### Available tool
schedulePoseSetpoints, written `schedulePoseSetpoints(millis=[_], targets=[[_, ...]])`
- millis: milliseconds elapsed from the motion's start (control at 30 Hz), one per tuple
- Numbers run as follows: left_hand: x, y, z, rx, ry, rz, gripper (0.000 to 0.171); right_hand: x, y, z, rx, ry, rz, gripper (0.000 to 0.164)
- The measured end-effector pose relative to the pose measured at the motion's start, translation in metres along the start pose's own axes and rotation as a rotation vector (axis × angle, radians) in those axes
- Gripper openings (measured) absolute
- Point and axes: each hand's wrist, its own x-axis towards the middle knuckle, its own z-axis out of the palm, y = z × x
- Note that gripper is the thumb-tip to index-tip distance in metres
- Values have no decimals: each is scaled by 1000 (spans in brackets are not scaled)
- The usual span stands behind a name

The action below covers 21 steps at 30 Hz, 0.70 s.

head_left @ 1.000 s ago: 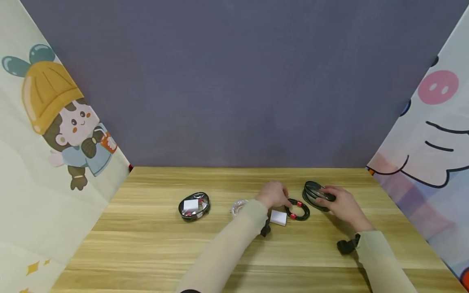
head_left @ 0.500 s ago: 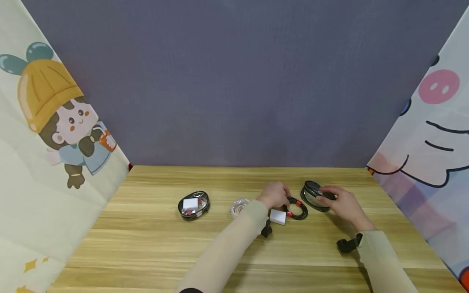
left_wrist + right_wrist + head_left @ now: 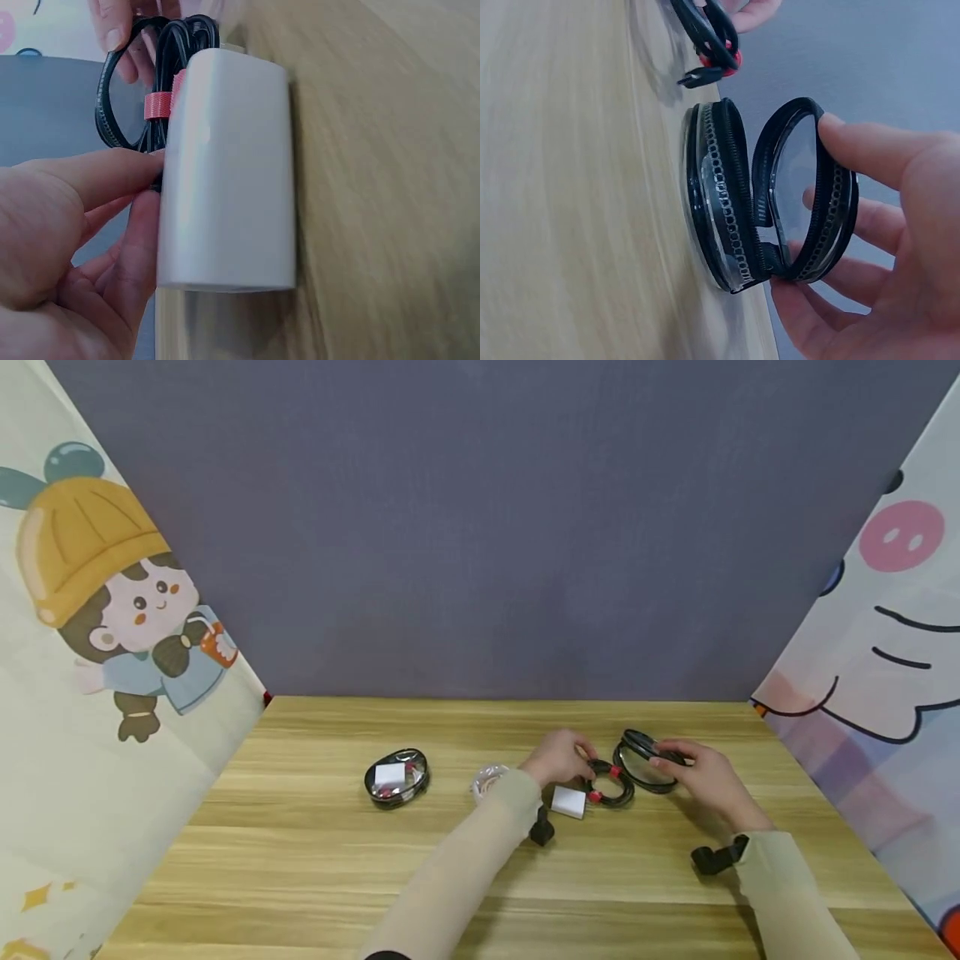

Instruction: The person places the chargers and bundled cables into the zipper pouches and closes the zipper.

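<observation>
My left hand (image 3: 557, 758) pinches a coiled black cable (image 3: 187, 37) between thumb and finger. Two red straps bind its loop, and a dark plug end (image 3: 701, 76) shows in the right wrist view. Close by this hand is a white charger block (image 3: 229, 172), beside the coil. My right hand (image 3: 900, 217) holds up the lid (image 3: 832, 217) of a small clear case with black zipped edges. The lower half of that case (image 3: 720, 195) rests on the table, its zip undone. In the head view the coil lies just left of the case.
A similar clear case (image 3: 414, 793) with a white block and something red stands to the left on the wooden table (image 3: 300, 860). A pale cable in clear wrapping (image 3: 486, 779) is partly hidden behind my left sleeve. A grey panel (image 3: 480, 527) rises behind.
My right hand has lifted the case's lid wider. The left hand has shifted the coiled cable slightly, now closer to the case. The charger block has barely moved.
</observation>
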Motion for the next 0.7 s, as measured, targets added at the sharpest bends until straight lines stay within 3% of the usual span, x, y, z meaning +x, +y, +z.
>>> schedulePoseSetpoints(millis=[200, 400, 700], targets=[[-2, 4, -2, -179, 18, -17, 20, 3, 0, -1, 23, -20, 25, 62], [2, 9, 6, -247, 81, -20, 23, 3, -1, -1, 24, -14, 27, 62], [14, 16, 26, -338, 166, -91, 21, 2, -3, -1, 43, -13, 44, 62]])
